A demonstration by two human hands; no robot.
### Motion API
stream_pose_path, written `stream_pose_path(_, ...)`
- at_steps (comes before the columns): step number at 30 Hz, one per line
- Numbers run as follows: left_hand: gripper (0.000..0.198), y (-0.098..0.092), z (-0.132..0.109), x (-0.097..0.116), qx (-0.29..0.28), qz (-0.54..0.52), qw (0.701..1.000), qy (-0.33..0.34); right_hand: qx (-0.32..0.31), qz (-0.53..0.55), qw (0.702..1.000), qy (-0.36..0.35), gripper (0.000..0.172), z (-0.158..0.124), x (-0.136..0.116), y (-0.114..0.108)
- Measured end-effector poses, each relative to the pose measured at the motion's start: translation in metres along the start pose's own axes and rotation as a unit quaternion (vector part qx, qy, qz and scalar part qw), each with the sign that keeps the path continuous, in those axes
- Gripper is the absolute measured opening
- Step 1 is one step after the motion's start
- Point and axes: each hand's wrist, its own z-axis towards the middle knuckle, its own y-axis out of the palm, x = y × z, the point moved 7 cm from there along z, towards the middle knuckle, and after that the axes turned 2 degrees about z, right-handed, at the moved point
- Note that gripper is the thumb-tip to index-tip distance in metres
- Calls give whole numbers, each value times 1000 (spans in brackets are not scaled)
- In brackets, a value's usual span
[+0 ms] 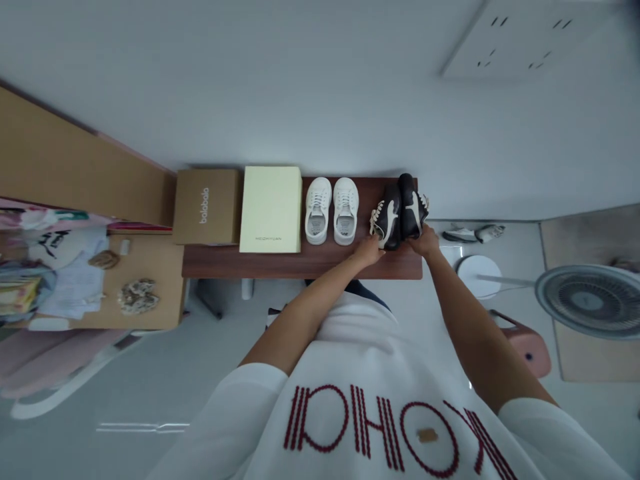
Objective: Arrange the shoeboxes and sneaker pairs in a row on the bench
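Note:
Two dark shoes with white stripes and laces are at the right end of the brown tabletop. My left hand (369, 251) has its fingers round the heel of the left dark shoe (391, 217). At the heel of the right dark shoe (411, 205), my right hand (426, 241) is closed on it. The two dark shoes touch each other, toes toward the wall, sides turned up somewhat. To their left stands a pair of white shoes, a left one (318, 210) and a right one (345, 211), side by side with toes to the wall.
A pale yellow box (271, 208) and a brown box (207, 207) stand on the brown table (300, 265), left of the white shoes. A cluttered desk (165, 287) adjoins at left. A fan (593, 301) and a pink stool (529, 351) are at right.

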Motion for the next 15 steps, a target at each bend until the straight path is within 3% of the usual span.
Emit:
stream_pose_path(3, 47, 14, 10, 4, -4, -9, 999, -34, -31, 7, 999, 9, 64, 13, 10, 5)
stream_pose_path(6, 39, 17, 14, 1, 11, -14, 998, -60, -70, -17, 997, 21, 49, 19, 12, 9)
stream_pose_path(9, 33, 11, 11, -3, 18, -4, 998, -62, -93, -37, 995, -13, 42, 20, 5, 8)
stream_pose_path(15, 32, -10, 4, 8, 36, 65, 997, 8, -48, -103, 985, -129, 39, 6, -18, -5)
